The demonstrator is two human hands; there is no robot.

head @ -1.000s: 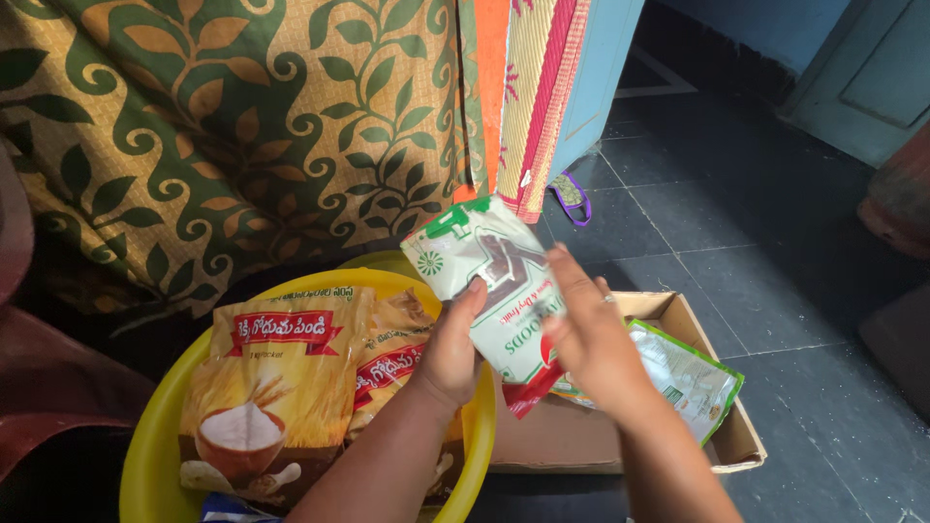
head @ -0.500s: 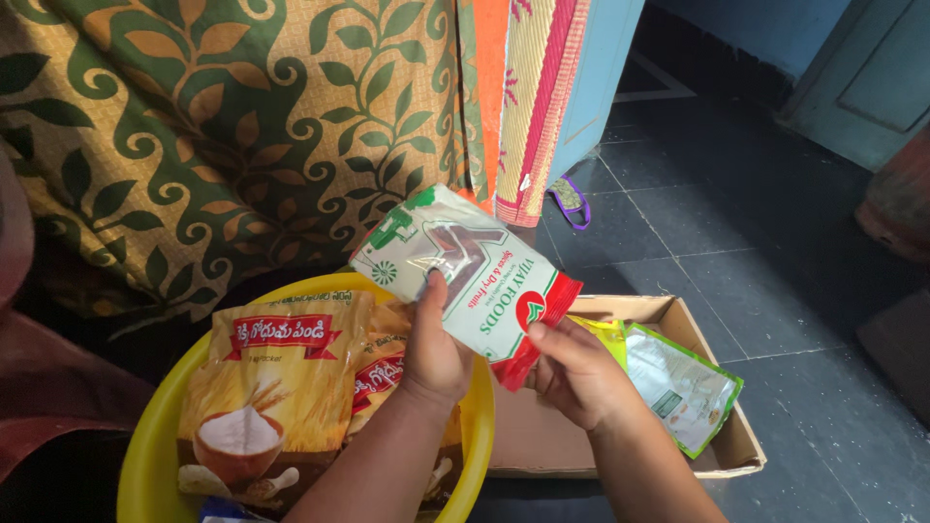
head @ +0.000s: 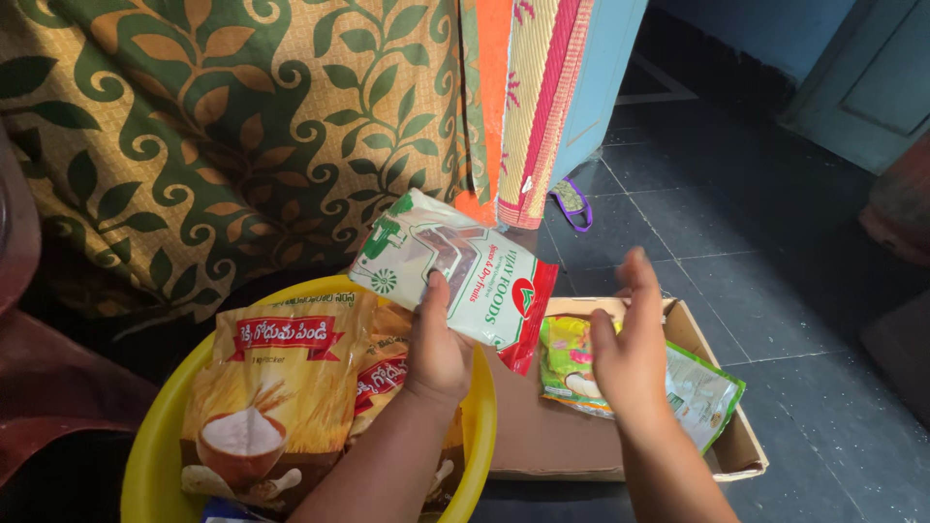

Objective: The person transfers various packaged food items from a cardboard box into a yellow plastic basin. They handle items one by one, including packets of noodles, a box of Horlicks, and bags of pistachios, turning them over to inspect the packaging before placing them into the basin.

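White and green, a food packet (head: 455,276) is held up in the left hand (head: 438,349), fingers pinched on its lower edge, above the yellow tub (head: 155,446) and the cardboard box (head: 717,450). The right hand (head: 630,353) is spread open and holds nothing, just over a green packet (head: 702,392) in the box. Sorting packets seems under way; a careful set-down is needed. Flour bags (head: 266,397) fill the tub.

Left hand (head: 438,351) raised, fingers curled in a grip, thumb up, forearm bare, right hand (head: 628,351) beside it, open, fingers spread upward, palm turned left, holding nothing
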